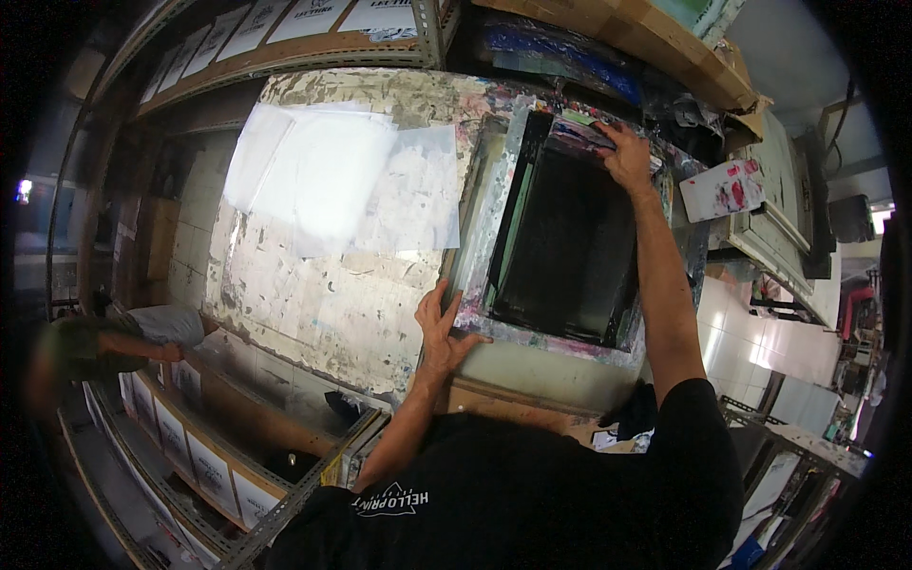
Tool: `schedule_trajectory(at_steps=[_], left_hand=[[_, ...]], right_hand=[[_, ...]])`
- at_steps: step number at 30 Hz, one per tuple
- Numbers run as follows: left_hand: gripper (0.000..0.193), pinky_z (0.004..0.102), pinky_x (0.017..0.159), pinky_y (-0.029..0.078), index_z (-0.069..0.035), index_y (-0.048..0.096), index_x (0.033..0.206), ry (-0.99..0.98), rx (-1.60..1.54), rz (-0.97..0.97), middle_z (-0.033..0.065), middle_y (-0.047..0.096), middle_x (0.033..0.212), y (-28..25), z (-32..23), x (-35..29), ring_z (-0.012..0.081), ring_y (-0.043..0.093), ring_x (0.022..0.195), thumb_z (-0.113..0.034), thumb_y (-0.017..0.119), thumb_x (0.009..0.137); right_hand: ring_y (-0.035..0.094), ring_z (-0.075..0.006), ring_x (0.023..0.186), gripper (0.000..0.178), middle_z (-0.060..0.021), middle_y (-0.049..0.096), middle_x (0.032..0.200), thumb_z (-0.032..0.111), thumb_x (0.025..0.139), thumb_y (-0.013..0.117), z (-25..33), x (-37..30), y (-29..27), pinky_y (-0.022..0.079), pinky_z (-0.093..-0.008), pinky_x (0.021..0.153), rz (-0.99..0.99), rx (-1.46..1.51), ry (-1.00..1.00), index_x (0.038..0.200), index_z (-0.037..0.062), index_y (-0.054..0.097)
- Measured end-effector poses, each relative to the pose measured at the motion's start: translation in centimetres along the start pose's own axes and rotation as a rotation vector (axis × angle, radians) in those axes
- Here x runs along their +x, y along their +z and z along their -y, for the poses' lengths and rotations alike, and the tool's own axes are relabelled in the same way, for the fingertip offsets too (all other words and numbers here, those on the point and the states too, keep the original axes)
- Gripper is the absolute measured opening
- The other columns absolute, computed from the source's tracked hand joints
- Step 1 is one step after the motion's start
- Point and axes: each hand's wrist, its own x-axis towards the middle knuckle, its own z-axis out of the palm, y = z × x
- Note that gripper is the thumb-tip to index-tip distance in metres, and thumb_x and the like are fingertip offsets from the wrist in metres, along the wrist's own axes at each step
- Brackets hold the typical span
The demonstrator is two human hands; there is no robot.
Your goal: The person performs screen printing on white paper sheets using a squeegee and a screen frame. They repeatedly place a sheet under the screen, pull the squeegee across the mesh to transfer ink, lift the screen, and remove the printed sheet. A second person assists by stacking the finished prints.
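A screen printing frame (475, 309) lies on the worktable, its metal edges spattered with paint and its mesh covered with wet-looking black ink (565, 242). At the frame's far end, my right hand (627, 160) is closed on an ink-stained squeegee (575, 138), which lies across the mesh. My right arm reaches along the frame's right side. By the near left corner, my left hand (440, 332) rests with its fingers spread, the thumb along the frame's near edge. Left of the frame, thin white translucent sheets (332, 180) overlap on the paint-worn tabletop (313, 304).
Metal shelves with printed boards (304, 24) stand behind and at lower left (204, 456). Cardboard (627, 43) and plastic-wrapped material (565, 57) lie beyond the frame. A stained white container (722, 190) sits at right. Another person (123, 342) is at far left.
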Motion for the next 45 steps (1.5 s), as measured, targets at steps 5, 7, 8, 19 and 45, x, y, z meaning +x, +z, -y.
schedule_trajectory(at_steps=[5, 7, 8, 19, 45], left_hand=[[0.095, 0.0525, 0.108, 0.028, -0.003, 0.059, 0.132, 0.028, -0.001, -0.045, 0.0220, 0.043, 0.147, -0.1, -0.4, 0.2, 0.0407, 0.040, 0.131, -0.040, 0.092, 0.051], [0.095, 0.0513, 0.106, 0.029, -0.002, 0.059, 0.133, 0.031, 0.039, -0.037, 0.0209, 0.048, 0.140, -0.5, -0.8, 0.2, 0.0384, 0.042, 0.129, -0.042, 0.091, 0.052], [0.095, 0.0507, 0.105, 0.029, -0.002, 0.058, 0.133, 0.035, 0.057, -0.030, 0.0204, 0.050, 0.137, -0.6, -0.9, 0.2, 0.0372, 0.043, 0.127, -0.043, 0.091, 0.053], [0.092, 0.0436, 0.098, 0.031, 0.002, 0.060, 0.130, -0.011, -0.117, -0.200, 0.0149, 0.060, 0.113, -0.6, -2.8, 0.6, 0.0305, 0.051, 0.109, -0.044, 0.091, 0.056], [0.018, 0.0296, 0.069, 0.048, 0.004, 0.072, 0.089, -0.517, -0.257, -0.266, 0.0072, 0.070, 0.078, 0.5, -0.9, 8.0, 0.0133, 0.058, 0.068, -0.013, 0.074, 0.085]], right_hand=[[0.062, -0.0374, 0.098, 0.049, -0.0158, 0.068, 0.100, 0.015, 0.079, 0.070, 0.0, 0.8, 0.6, 0.041, -0.0512, 0.087, -0.043, -0.077, -0.085, 0.127, 0.0212, 0.067], [0.063, -0.0375, 0.095, 0.050, -0.0129, 0.070, 0.102, 0.011, 0.078, 0.072, 0.9, -0.3, 0.3, 0.045, -0.0480, 0.084, 0.001, -0.055, -0.090, 0.126, 0.0225, 0.067], [0.064, -0.0377, 0.088, 0.049, -0.0147, 0.069, 0.098, 0.011, 0.079, 0.071, 1.4, -1.3, 0.2, 0.049, -0.0469, 0.079, -0.107, -0.025, -0.147, 0.125, 0.0242, 0.067], [0.064, -0.0377, 0.086, 0.048, -0.0197, 0.067, 0.096, 0.011, 0.078, 0.069, 17.4, -19.0, -9.2, 0.049, -0.0487, 0.075, 0.106, 0.010, 0.088, 0.124, 0.0246, 0.067], [0.070, -0.0323, 0.090, 0.040, -0.0167, 0.073, 0.101, 0.029, 0.081, 0.076, 17.8, -1.7, -27.6, 0.052, -0.0369, 0.082, -0.299, -0.040, -0.177, 0.117, 0.0129, 0.072]])
